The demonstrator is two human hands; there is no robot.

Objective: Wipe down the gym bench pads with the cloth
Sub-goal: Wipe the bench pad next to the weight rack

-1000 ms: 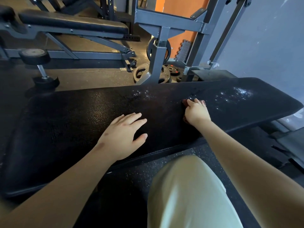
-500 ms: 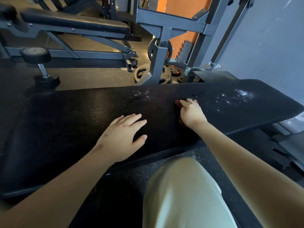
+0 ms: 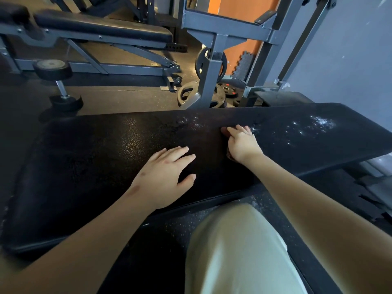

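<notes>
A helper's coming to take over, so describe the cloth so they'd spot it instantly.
Find the long black bench pad in front. Near its middle, under the right hand, lies the cloth: a reddish-brown rag peeking out around it, the only reddish thing on that black surface.

Left hand [image 3: 163, 177] lies flat, palm down, fingers spread, at centre frame. Right hand [image 3: 241, 143], just right of it, curls its fingers over a cloth [image 3: 230, 155]. Both forearms enter from below.

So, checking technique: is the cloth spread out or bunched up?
Bunched, it seems: the cloth fits almost wholly under the right hand, only dark red edges showing on the pad.
</notes>
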